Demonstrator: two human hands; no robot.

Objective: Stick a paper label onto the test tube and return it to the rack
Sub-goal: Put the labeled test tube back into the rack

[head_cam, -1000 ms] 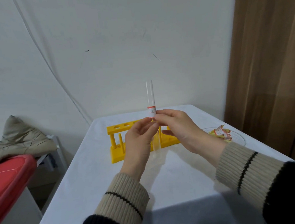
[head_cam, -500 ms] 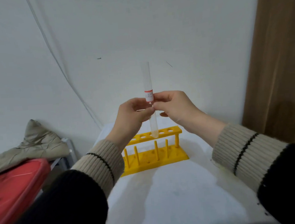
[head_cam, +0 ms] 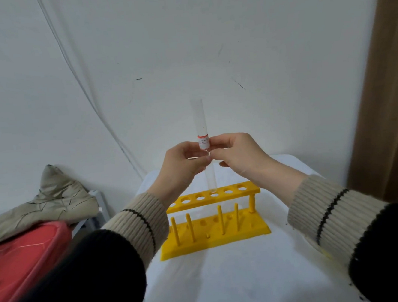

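Note:
A clear test tube (head_cam: pixel 200 119) stands upright in the air above the yellow rack (head_cam: pixel 214 231). A white paper label with a red top edge (head_cam: pixel 203 142) wraps the tube at mid-height. My left hand (head_cam: pixel 182 166) pinches the tube just below the label. My right hand (head_cam: pixel 236 154) holds it at the label with thumb and forefinger. The tube's rounded bottom hangs right over one of the middle holes in the rack's top bar. The rack's holes look empty.
The rack stands on a white-covered table (head_cam: pixel 228 280) against a white wall. A red lid (head_cam: pixel 22 260) and a crumpled beige cloth (head_cam: pixel 51 202) lie to the left. A brown wooden panel (head_cam: pixel 387 110) rises on the right.
Both hands lifted the tube from in front of the rack up above it. The tube's bottom has now come down close to a hole in the top bar.

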